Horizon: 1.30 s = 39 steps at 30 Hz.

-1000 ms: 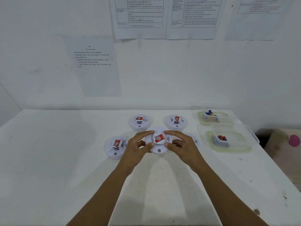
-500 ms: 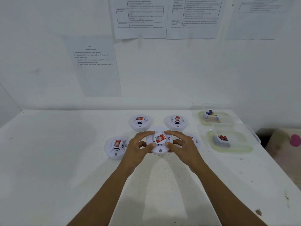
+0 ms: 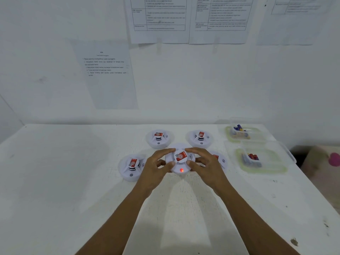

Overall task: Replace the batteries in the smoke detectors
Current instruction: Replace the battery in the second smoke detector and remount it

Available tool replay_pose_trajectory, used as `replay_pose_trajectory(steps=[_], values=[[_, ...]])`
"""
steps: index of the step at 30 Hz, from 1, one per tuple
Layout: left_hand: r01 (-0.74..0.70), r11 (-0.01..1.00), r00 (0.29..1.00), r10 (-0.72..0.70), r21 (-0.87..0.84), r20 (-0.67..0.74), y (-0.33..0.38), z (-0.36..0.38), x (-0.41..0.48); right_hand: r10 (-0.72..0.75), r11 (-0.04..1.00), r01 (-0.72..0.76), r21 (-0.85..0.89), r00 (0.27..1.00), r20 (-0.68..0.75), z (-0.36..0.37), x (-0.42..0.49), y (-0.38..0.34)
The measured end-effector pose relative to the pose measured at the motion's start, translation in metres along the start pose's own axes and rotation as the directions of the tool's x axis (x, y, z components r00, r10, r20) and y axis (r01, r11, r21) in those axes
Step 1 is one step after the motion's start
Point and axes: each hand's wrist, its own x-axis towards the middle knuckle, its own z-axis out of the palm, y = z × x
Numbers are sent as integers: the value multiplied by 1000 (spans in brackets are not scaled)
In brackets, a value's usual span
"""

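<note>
A white round smoke detector (image 3: 180, 161) with a red label sits at the middle of the table, a red light glowing on its front. My left hand (image 3: 156, 167) grips its left side, fingers and thumb curled round the rim. My right hand (image 3: 206, 165) grips its right side the same way. Other detectors lie around it: one at the left (image 3: 131, 167), one at the back left (image 3: 159, 139), one at the back right (image 3: 201, 138), and one (image 3: 221, 159) partly hidden behind my right hand.
Two clear plastic containers with batteries stand at the right: a far one (image 3: 244, 133) and a near one (image 3: 261, 161). The white table (image 3: 64, 181) meets a wall with printed sheets (image 3: 106, 74). The table's right edge drops off beyond the containers.
A red light has come on at the front of the held detector. Both hands keep their grip, with the right fingers shifted slightly over the top.
</note>
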Motion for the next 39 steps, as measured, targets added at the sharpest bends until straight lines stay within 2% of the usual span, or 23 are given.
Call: replay_pose_trajectory(steps=[39], values=[[-18,997,1000,20,74,-18,-21,-6,17,32,999,-33,-21,998,-45,11,13,19]])
